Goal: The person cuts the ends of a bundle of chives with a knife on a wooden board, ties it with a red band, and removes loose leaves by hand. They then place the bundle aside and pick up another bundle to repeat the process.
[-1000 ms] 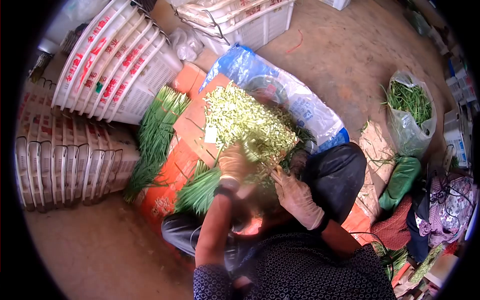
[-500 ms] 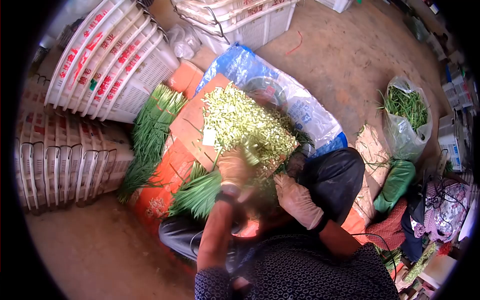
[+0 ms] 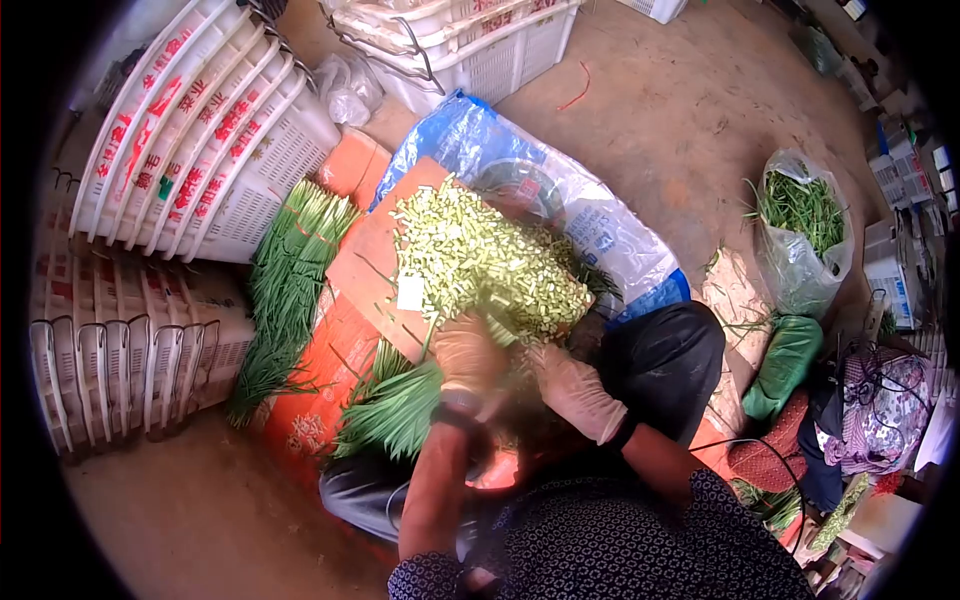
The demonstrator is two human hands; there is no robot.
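Note:
My left hand (image 3: 468, 355), in a pale glove, is closed around a bunch of long green leafy stalks (image 3: 395, 405). Their leaves fan out to its left, and pale stalk ends show past the fingers, blurred. Close to its right is my right hand (image 3: 578, 390), also gloved, with its fingers pointing toward the stalk ends. Motion blur hides those fingertips and anything in them. Just beyond both hands, a heap of short cut pale-green pieces (image 3: 470, 245) covers much of a brownish board (image 3: 365, 265). A small white piece (image 3: 410, 292) lies at the heap's left edge.
Tied green stalks (image 3: 290, 265) lie on orange sheeting (image 3: 300, 395) at left. Stacked white crates (image 3: 270, 150) stand behind them, above more crates (image 3: 150, 350). A blue-and-clear plastic sack (image 3: 610, 220) spreads beyond the board. At right sits a clear bag of greens (image 3: 800, 215).
My right hand has moved left and slightly up, close to my left hand. My left hand stays on the stalks. The whole view has shifted slightly.

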